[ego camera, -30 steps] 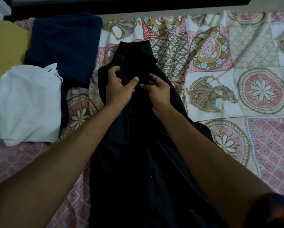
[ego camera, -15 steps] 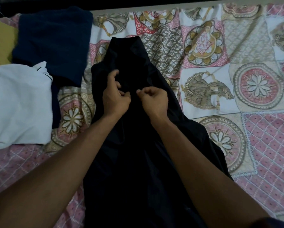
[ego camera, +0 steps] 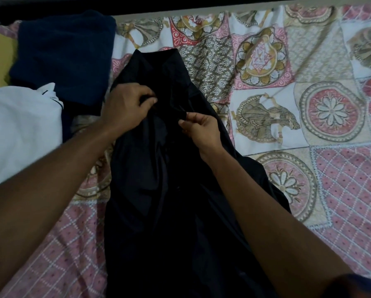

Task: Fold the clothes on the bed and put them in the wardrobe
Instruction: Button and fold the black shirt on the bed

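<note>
Head view: the black shirt (ego camera: 158, 190) lies lengthwise on the bed (ego camera: 309, 168), collar away from the person, lower part running out of frame toward them. The left hand (ego camera: 126, 106) is closed on the shirt front just below the collar, fingers curled into the cloth. The right hand (ego camera: 201, 127) pinches a facing edge between thumb and fingertips, close beside the left. The step appears to be closing or aligning the front before folding. Risk 1: the cloth is dark and dimly lit, so the two edges may be matched at the wrong level, giving a skewed front. Risk 2: the body is bunched and creased below the hands, and folding over this would set the wrinkles. Risk 3: a light pinch may slip if pulled. Risk 4: the navy garment (ego camera: 62, 54) and white garment (ego camera: 19, 130) lie just beside the shirt, and a wide sweep could disturb them.
</note>
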### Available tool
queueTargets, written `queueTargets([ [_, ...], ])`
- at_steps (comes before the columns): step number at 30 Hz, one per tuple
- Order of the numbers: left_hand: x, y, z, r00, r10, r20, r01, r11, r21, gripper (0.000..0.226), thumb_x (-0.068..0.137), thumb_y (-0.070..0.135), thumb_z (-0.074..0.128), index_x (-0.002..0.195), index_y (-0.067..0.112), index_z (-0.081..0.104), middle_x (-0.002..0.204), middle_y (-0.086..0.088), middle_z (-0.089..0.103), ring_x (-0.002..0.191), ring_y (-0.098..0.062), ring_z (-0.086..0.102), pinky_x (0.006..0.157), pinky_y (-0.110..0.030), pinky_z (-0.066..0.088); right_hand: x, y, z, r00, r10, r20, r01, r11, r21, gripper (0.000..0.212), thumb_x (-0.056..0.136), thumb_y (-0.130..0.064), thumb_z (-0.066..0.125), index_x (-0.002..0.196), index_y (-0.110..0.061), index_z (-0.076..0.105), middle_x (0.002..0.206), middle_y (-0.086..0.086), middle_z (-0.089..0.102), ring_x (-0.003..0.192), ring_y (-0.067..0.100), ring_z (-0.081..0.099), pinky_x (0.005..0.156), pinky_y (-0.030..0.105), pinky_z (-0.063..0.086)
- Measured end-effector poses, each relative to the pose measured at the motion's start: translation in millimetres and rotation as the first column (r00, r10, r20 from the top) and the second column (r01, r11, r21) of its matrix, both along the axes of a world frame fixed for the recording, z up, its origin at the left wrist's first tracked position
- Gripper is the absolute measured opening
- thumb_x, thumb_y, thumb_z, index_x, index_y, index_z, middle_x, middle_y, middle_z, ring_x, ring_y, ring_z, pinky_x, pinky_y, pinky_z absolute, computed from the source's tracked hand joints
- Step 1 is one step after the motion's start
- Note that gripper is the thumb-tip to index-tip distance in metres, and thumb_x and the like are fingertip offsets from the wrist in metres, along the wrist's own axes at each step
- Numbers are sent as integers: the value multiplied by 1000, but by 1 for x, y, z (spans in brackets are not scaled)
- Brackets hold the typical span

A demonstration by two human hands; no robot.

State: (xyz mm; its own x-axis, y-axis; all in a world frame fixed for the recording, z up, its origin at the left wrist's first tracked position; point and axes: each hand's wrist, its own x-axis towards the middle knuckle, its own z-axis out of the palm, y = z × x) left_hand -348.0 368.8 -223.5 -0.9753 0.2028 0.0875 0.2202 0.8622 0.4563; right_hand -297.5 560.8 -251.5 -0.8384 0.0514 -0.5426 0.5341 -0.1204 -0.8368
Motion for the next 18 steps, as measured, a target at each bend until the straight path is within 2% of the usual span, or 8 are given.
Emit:
queueTargets([
  [4,-12,15,9,964,93,251,-159,953,258,15,91,31,69,97,17,70,67,0,70,54,-6,65,56,-20,49,3,-3,-4,999,0,-49,3,998,63,10,92,2,66,99,0,74,80,5,72,73,13,66,73,27,55],
  [5,-13,20,8,956,106,272,-182,944,274,16,91,31,69,97,17,70,68,1,70,55,-6,66,55,-19,47,2,-3,-4,999,-32,-39,33,999,28,11,92,3,66,100,1,73,81,7,71,71,13,65,71,26,55],
  [7,-18,26,5,960,134,246,-192,954,229,17,90,27,68,101,15,72,78,2,70,70,-10,66,63,-19,44,-1,-2,-4,992,-123,8,123,990,-66,11,92,3,66,101,0,72,84,10,71,68,12,63,68,24,55],
  [9,-20,24,4,976,109,188,-135,982,130,24,83,25,65,101,10,72,91,-3,66,86,-18,61,72,-23,42,-3,-1,-4,976,-215,45,219,968,-124,11,91,3,67,100,-2,71,84,11,70,63,10,63,65,23,54],
  [10,-23,20,4,985,41,170,-48,998,38,31,77,26,63,102,8,71,97,-8,62,91,-26,58,76,-28,43,-4,-1,-5,967,-250,47,254,958,-133,11,92,4,66,100,-2,70,83,11,70,61,9,63,63,22,53],
  [12,-28,13,5,963,-122,242,167,970,-175,40,75,22,65,113,11,70,111,-12,59,103,-36,50,88,-41,46,-7,-2,-5,959,-280,40,283,953,-112,11,92,5,65,100,-1,70,84,11,70,62,9,64,64,23,54],
  [15,-33,9,12,892,-263,367,399,839,-369,50,77,27,74,126,24,66,126,-7,57,117,-35,43,96,-47,41,-12,-5,-5,957,-284,63,289,954,-84,12,91,6,65,100,0,71,87,13,72,73,16,68,78,34,60],
  [18,-41,14,19,881,-316,352,470,667,-578,43,85,38,69,125,25,63,124,-8,56,119,-31,42,94,-45,36,-16,-7,-8,967,-250,59,250,968,2,12,87,3,71,98,-3,73,87,13,74,76,18,69,85,39,60],
])
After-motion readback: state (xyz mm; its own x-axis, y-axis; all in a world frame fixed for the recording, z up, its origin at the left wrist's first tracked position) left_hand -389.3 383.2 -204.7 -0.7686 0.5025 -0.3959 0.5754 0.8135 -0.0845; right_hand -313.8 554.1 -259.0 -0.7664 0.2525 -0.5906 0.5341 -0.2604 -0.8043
